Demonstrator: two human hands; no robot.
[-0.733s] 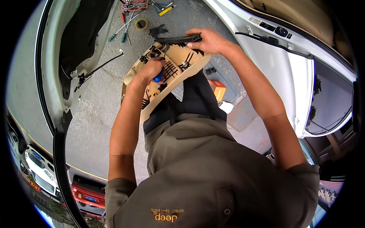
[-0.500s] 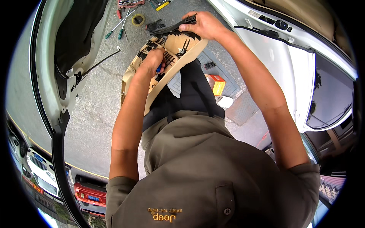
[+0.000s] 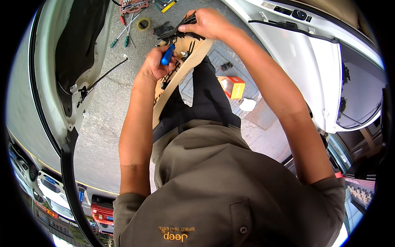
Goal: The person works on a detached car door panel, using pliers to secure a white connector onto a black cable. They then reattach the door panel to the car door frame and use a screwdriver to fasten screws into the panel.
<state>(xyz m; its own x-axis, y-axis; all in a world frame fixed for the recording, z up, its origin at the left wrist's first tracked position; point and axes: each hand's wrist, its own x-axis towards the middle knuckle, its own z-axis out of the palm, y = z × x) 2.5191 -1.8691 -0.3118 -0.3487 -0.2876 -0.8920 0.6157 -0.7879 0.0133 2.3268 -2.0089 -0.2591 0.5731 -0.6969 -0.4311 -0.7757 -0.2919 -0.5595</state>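
Observation:
My left hand (image 3: 156, 64) is closed around a blue-handled tool (image 3: 168, 55), which looks like a screwdriver; its shaft and tip cannot be made out. The hand is over the inner side of a beige plastic door trim panel (image 3: 200, 53), which stands tilted in front of my legs. Black ribs and fittings line the panel's inside. At its far end my right hand (image 3: 205, 25) pinches a black plastic trim piece (image 3: 180, 30) between thumb and fingers. Whether that piece is fixed to the panel is hidden.
On the ground lie screwdrivers (image 3: 127, 40), a tape roll (image 3: 143, 24), black gloves (image 3: 161, 29) and a red tool case (image 3: 133, 5). An orange-yellow box (image 3: 233, 87) stands beyond my legs, right. Car doors flank me: one bare-framed (image 3: 70, 111), one white (image 3: 304, 61).
My left hand has risen from inside the panel, bringing the blue handle into plain view. The panel has turned steeper, and my right hand has moved slightly left with the black piece.

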